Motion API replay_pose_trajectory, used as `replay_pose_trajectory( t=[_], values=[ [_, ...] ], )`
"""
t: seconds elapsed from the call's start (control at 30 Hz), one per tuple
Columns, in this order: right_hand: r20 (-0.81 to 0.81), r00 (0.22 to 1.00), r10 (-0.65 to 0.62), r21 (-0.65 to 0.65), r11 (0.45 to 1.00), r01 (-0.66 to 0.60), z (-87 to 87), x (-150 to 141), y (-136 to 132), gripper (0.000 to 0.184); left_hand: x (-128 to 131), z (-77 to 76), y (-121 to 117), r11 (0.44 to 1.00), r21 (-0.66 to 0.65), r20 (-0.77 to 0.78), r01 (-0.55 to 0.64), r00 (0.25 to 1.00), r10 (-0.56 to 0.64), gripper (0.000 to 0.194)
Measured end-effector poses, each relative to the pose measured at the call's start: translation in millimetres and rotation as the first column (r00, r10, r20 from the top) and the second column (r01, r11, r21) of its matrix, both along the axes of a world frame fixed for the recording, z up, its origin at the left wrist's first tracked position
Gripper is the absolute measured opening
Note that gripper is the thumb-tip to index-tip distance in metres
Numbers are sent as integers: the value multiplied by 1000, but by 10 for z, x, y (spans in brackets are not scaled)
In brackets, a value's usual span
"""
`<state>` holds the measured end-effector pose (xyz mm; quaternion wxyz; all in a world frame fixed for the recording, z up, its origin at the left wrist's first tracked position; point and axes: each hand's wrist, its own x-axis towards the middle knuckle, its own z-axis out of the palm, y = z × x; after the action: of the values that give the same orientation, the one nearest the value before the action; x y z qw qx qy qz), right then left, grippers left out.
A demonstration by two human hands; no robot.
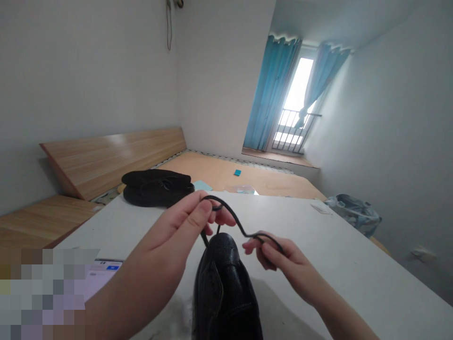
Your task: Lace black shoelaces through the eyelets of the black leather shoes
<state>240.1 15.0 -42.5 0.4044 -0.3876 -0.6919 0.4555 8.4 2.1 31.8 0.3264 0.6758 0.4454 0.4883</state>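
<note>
Our left hand pinches the black shoelace between thumb and fingers, and our right hand grips it lightly farther along. The lace looks light, soft and limp, best held near its end. It drops into the black leather shoe, standing on the white table.

The shoe is black, pebbled leather; its lace is black.
</note>
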Motion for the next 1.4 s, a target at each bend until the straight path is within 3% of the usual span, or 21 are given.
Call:
replay_pose_trajectory(
  t=[0.1, 0.23, 0.5, 0.6, 0.8, 0.97, 1.23, 1.4],
  values=[
    [141, 988, 68, 83, 993, -81, -89, -149, -56, 31, 25, -39, -19, 1000, -5, -38, 19, 999, -19, 37],
    [191, 981, 28, 120, 991, -51, -167, -232, -81, 29, 27, -93, 27, 999, 36, -73, -34, 997, 37, 37],
    [267, 962, 59, 167, 980, -107, -74, -194, -78, 29, -36, -184, 108, 981, 157, -211, -112, 967, 144, 35],
    [295, 953, 65, 179, 976, -122, -31, -213, -90, 29, -31, -182, 129, 988, 122, -185, -96, 976, 118, 34],
    [376, 924, 69, 192, 970, -151, 31, -261, -93, 28, -16, -196, 200, 996, -74, 77, 38, 996, -33, 33],
    [419, 906, 64, 197, 967, -159, 37, -271, -98, 29, -28, -185, 177, 999, -52, -90, 9, 996, -14, 32],
    [260, 961, 94, 174, 974, -142, -28, -153, -93, 30, 14, -142, -43, 971, -18, -150, 239, 959, -239, 26],
    [-52, 966, 254, 17, 967, -253, -3, -55, -174, 80, 41, -92, -108, 898, 110, -263, 425, 884, -386, 19]
  ],
)
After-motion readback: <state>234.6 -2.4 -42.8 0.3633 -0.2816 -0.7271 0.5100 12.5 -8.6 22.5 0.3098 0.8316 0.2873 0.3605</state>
